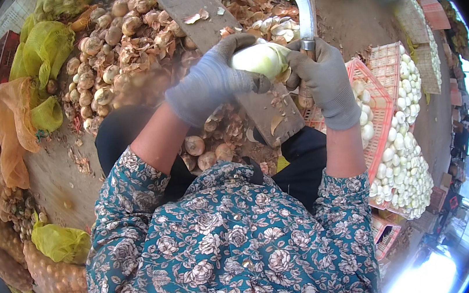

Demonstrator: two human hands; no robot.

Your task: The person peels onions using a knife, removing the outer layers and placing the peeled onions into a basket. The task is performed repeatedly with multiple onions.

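My left hand [225, 75], in a grey work glove, grips a mostly peeled, pale onion [260, 60] above a wooden board [200, 14]. A curved knife [299, 6] points upward from my right hand [322, 76], which is gloved too and wraps the wooden handle [305, 94]. The right fingertips touch the onion's right end, where loose skin [283, 61] hangs. Below the hands, the board slants down between my knees with bits of dry skin on it.
Unpeeled onions [116, 42] and loose skins lie heaped left of the board. Peeled onions [404, 169] fill red plastic crates [372, 103] at my right. Full mesh sacks [57, 273] and yellow netting [44, 47] line the left side. White peeled layers [277, 27] lie beyond my hands.
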